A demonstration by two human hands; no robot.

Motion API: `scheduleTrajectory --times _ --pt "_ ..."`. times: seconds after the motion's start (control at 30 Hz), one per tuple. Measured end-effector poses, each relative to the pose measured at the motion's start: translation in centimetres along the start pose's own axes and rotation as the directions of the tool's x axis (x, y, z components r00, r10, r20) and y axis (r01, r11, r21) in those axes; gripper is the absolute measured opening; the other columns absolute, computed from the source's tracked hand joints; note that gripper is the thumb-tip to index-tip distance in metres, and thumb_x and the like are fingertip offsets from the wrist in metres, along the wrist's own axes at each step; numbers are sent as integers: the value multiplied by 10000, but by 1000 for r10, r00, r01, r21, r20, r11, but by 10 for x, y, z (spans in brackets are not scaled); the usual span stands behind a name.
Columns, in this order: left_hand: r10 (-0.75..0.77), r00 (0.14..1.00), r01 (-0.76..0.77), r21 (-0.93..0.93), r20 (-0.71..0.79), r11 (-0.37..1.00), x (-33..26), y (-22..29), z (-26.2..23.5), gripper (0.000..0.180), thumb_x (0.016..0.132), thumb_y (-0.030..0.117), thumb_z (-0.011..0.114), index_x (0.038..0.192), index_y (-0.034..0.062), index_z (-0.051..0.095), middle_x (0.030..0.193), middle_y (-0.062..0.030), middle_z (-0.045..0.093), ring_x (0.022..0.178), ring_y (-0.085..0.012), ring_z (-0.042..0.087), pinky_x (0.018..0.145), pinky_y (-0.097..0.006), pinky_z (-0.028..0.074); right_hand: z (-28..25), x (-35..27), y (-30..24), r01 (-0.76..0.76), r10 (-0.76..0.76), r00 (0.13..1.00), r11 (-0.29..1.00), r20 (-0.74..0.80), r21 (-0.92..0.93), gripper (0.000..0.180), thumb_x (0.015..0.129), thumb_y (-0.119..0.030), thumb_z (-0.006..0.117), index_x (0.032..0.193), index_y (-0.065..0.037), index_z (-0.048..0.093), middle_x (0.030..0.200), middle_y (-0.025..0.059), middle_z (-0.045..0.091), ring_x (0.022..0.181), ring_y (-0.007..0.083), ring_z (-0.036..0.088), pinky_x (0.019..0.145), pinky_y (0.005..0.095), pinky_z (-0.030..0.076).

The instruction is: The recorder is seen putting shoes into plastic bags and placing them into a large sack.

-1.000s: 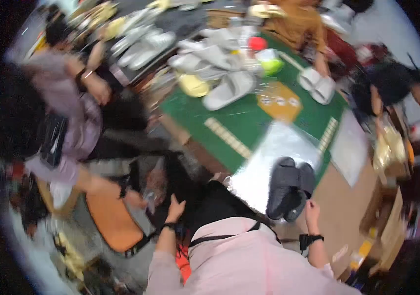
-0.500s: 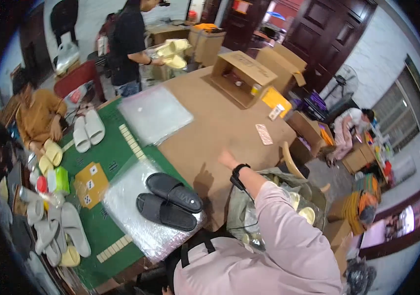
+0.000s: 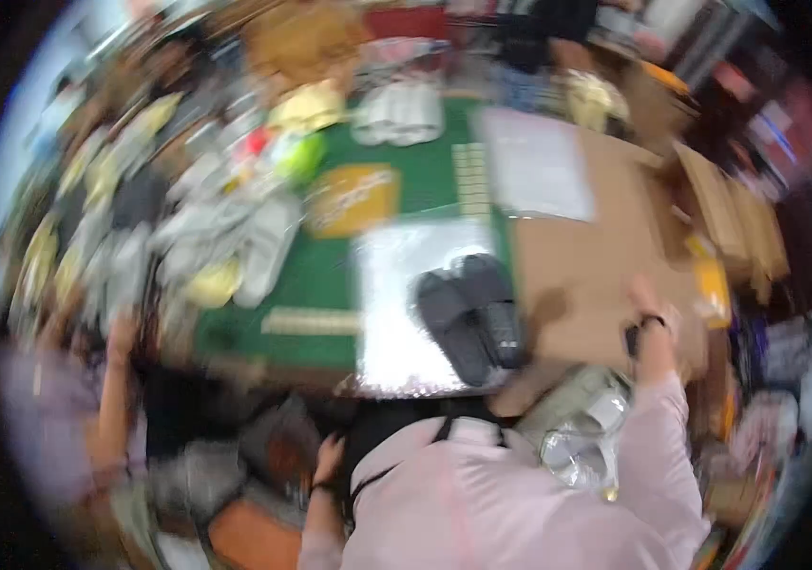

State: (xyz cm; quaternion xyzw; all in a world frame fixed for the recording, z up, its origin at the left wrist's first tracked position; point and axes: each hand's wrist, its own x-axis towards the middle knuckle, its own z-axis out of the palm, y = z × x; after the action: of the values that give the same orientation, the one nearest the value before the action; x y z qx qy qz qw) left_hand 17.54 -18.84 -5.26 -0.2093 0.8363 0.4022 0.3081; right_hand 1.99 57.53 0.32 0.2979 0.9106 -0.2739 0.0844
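Observation:
The whole view is smeared by motion. My right hand (image 3: pixel 648 296), with a dark band on its wrist, is over the brown cardboard sheet (image 3: pixel 605 247) at the right; its fingers are too blurred to read. My left hand (image 3: pixel 330 458) hangs low beside my body, below the table edge, its fingers also blurred. Between the two, a pair of black slide sandals (image 3: pixel 468 318) lies on a stack of clear plastic bags (image 3: pixel 382 304). The stack rests on a green table mat (image 3: pixel 320 280). The right hand is apart from the sandals.
Another clear bag stack (image 3: pixel 539 161) lies beyond. White slides (image 3: pixel 398 112) stand at the far edge; grey-white slides (image 3: pixel 268 247) crowd the left. A cardboard box (image 3: pixel 710 199) stands at right. Close to my right arm is a sack (image 3: pixel 567 404). Another person's arm (image 3: pixel 113 399) is at left.
My view has swung left, so the table has shifted right in the picture. My left hand and another person at the left have come into view. The black sandals stay on the bags.

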Motion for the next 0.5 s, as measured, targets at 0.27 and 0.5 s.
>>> scheduleTrajectory --times 0.27,0.5 --pt "-149 989 149 5 -17 989 -12 -32 39 441 832 334 524 1164 45 550 1172 -182 551 1112 -325 505 930 -377 403 88 -139 -230 -11 -286 706 911 648 413 241 891 -205 451 900 -35 622 831 64 634 760 155 610 688 269 477" --pt "-22 993 10 -99 -115 995 -10 -61 83 359 836 295 513 1060 34 615 1059 -192 602 1019 -340 557 891 -370 429 161 -173 -261 245 -384 496 922 779 299 251 867 -177 489 914 13 647 847 70 645 744 141 593 654 271 463"
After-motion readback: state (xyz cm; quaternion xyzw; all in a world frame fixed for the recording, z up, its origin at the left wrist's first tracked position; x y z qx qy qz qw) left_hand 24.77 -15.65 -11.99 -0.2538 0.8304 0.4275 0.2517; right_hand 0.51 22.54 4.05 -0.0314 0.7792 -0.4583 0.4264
